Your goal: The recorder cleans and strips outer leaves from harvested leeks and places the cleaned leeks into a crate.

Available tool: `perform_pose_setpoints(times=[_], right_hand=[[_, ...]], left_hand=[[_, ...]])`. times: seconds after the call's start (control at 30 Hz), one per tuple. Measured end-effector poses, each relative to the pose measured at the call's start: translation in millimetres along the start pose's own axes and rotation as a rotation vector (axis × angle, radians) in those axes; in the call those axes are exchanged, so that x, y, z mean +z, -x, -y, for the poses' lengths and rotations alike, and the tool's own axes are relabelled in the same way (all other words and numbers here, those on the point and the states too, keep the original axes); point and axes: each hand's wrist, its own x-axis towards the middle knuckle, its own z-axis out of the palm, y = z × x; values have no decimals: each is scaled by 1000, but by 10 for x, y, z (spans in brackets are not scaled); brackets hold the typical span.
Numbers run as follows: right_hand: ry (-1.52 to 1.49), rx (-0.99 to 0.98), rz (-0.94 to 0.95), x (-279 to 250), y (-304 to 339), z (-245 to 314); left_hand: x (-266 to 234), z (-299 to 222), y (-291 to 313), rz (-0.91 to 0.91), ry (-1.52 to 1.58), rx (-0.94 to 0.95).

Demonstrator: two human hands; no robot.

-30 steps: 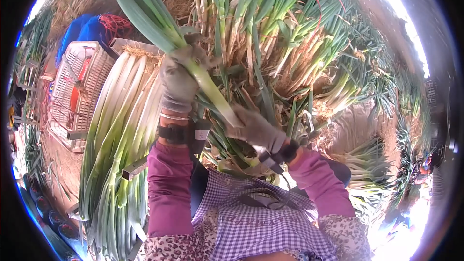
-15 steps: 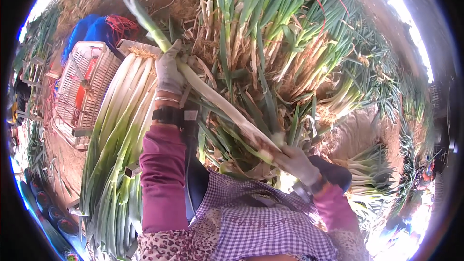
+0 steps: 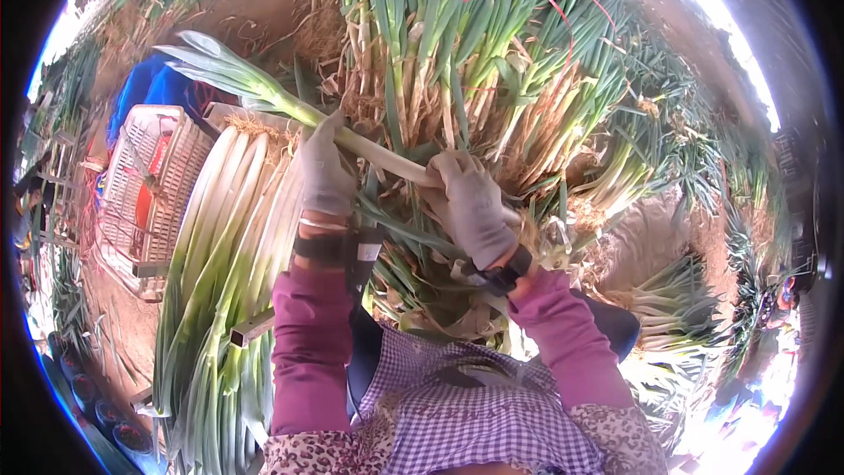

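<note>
A single leek (image 3: 387, 158) lies slantwise between my two gloved hands, its green leaves pointing up and left. My left hand (image 3: 325, 171) is wrapped round the stalk just below where the green begins. Around the white shank, nearer the root end, my right hand (image 3: 470, 202) is closed; it covers much of that end. Left of my left arm, a row of peeled leeks (image 3: 224, 211) lies with white shanks and roots at the far end and leaves toward me, across a metal frame (image 3: 251, 328). Under my hands are loose leaves and peelings (image 3: 431, 273).
Piles of leeks (image 3: 519, 62) stand ahead and to the right. A smaller bunch (image 3: 673, 308) lies at my right. At the left are a white plastic basket (image 3: 132, 211) holding something red, and a blue bundle (image 3: 145, 92).
My right hand has moved up and left along the leek, from its root end to the shank near my left hand. The leek's leafy tip has swung down and left.
</note>
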Motion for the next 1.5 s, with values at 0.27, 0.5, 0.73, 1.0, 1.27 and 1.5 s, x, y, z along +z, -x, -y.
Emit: perform_pose_setpoints(times=[0.27, 0.5, 0.73, 1.0, 1.27, 1.5], right_hand=[[-144, -106, -254, 124, 72, -100], [-1599, 622, 29, -337, 534, -301], [32, -34, -47, -315, 226, -49], [-73, 50, -70, -79, 176, -44], [61, -91, -193, 0, 159, -109], [-464, -144, -61, -217, 457, 35]], left_hand=[[133, -114, 130, -99, -163, -37], [-84, -49, -39, -125, -197, -2], [96, 43, 133, -119, -206, -36], [87, 31, 114, -113, -197, -38], [-29, 43, 63, -117, -172, -50], [-262, -68, -34, -97, -41, -193]])
